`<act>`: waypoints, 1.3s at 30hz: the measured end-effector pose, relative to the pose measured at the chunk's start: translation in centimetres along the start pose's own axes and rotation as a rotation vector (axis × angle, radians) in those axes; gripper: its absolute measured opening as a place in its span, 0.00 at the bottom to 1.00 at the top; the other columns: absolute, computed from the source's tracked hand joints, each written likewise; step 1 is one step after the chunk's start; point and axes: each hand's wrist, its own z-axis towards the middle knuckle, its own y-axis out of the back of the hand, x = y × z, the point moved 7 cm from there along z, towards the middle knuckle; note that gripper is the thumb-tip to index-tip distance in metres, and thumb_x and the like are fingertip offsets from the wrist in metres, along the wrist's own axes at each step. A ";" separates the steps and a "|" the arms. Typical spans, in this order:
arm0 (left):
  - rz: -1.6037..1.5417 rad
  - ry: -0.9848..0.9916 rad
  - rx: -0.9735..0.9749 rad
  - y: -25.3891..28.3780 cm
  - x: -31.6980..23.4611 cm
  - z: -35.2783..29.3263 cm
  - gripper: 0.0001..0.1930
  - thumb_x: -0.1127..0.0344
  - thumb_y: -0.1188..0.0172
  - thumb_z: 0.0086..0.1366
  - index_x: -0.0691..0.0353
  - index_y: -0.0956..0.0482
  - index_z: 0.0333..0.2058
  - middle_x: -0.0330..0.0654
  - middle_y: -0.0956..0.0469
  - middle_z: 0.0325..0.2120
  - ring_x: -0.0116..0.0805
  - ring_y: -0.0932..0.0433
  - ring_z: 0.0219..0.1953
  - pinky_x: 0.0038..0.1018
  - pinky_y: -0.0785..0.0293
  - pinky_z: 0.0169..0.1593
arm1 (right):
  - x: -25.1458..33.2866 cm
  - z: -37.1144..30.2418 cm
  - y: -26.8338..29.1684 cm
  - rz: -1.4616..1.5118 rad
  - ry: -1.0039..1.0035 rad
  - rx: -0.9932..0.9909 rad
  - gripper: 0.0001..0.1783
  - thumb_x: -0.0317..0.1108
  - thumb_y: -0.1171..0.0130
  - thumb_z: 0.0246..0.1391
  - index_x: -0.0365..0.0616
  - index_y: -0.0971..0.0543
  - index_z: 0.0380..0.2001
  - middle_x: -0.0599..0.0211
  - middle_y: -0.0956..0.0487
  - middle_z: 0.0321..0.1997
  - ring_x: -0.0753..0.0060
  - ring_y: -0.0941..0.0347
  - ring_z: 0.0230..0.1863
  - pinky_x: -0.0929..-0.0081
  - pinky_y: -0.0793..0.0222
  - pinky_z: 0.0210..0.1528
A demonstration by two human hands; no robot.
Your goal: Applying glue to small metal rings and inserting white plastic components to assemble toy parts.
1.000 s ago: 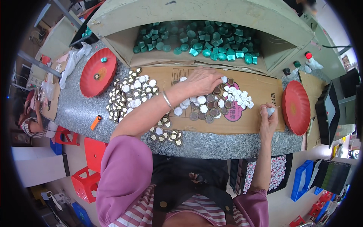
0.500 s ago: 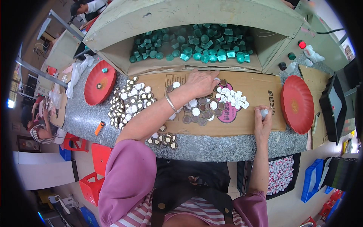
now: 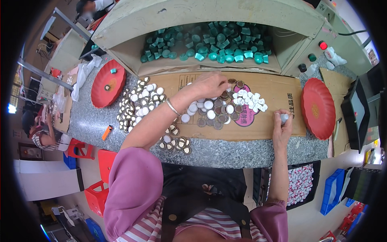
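Note:
My left hand [image 3: 211, 85], a bracelet on its wrist, reaches over a cardboard sheet [image 3: 278, 84] with its fingers curled together. What they grip, if anything, is hidden. Beside those fingertips lie round dark-brown and white discs with ridged rims [image 3: 218, 109]. Small white pieces [image 3: 250, 101] form a loose cluster to their right. At the right end of the cardboard, my right hand [image 3: 281, 131] is closed around a small whitish bottle [image 3: 284, 117], of which only the pale end shows. Left of my left forearm spreads a pile of gold-and-brown and white round pieces [image 3: 139, 101].
A shelf opening at the back holds many green fluted cups [image 3: 209, 46]. Red scalloped plates stand left [image 3: 96, 90] and right [image 3: 318, 107]. An orange-handled tool [image 3: 107, 132] lies on the granite counter [image 3: 209, 155]. Below right is a black crate [image 3: 316, 177] of small pink-and-white pieces.
My left hand's fingers, stretched out over the discs before, are now curled in and a little nearer to me. My right hand keeps the bottle, with its end tilted slightly differently.

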 end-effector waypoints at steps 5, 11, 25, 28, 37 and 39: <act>0.046 -0.333 -0.110 0.0 -2.3 0.4 0.13 0.62 0.48 0.59 0.61 0.25 0.41 0.45 0.28 0.41 0.43 0.32 0.46 0.34 0.37 0.51 | 4.7 1.9 -2.7 -0.036 0.107 0.085 0.09 0.31 0.48 0.56 0.39 0.30 0.37 0.65 0.25 0.33 0.77 0.30 0.33 0.79 0.34 0.36; 0.019 -0.448 0.023 -3.2 -2.4 1.7 0.17 0.59 0.50 0.61 0.55 0.27 0.48 0.47 0.34 0.53 0.46 0.38 0.56 0.34 0.42 0.59 | 3.7 5.2 -7.4 -0.208 0.161 0.286 0.13 0.38 0.47 0.54 0.41 0.30 0.39 0.57 0.24 0.33 0.67 0.26 0.32 0.74 0.33 0.36; 0.031 -0.392 0.063 -3.3 -5.4 -0.5 0.19 0.69 0.52 0.60 0.63 0.33 0.51 0.48 0.32 0.50 0.45 0.37 0.55 0.40 0.41 0.57 | 2.9 4.4 -7.8 -0.068 0.019 0.422 0.09 0.34 0.47 0.54 0.41 0.27 0.37 0.69 0.23 0.33 0.79 0.29 0.35 0.80 0.34 0.37; -0.061 -0.395 0.143 -4.7 -7.3 -1.1 0.22 0.77 0.52 0.55 0.66 0.35 0.51 0.50 0.31 0.48 0.49 0.32 0.50 0.37 0.32 0.49 | 1.5 4.3 -7.8 0.055 -0.026 0.445 0.10 0.34 0.47 0.54 0.41 0.27 0.36 0.69 0.23 0.31 0.79 0.30 0.32 0.80 0.34 0.37; -0.351 -0.416 -0.194 -1.4 -6.2 -4.6 0.16 0.76 0.52 0.57 0.62 0.29 0.46 0.48 0.27 0.43 0.46 0.30 0.49 0.35 0.33 0.50 | 2.2 -2.6 -5.3 0.318 -0.151 0.268 0.12 0.35 0.54 0.60 0.40 0.33 0.43 0.66 0.27 0.45 0.81 0.34 0.41 0.81 0.38 0.45; -0.311 -0.213 -0.140 0.2 -4.7 -5.3 0.10 0.75 0.50 0.57 0.63 0.25 0.38 0.45 0.25 0.37 0.45 0.29 0.44 0.35 0.32 0.45 | 2.5 -2.6 -4.6 0.389 -0.114 0.216 0.11 0.35 0.56 0.61 0.41 0.34 0.43 0.60 0.26 0.45 0.73 0.33 0.49 0.76 0.40 0.52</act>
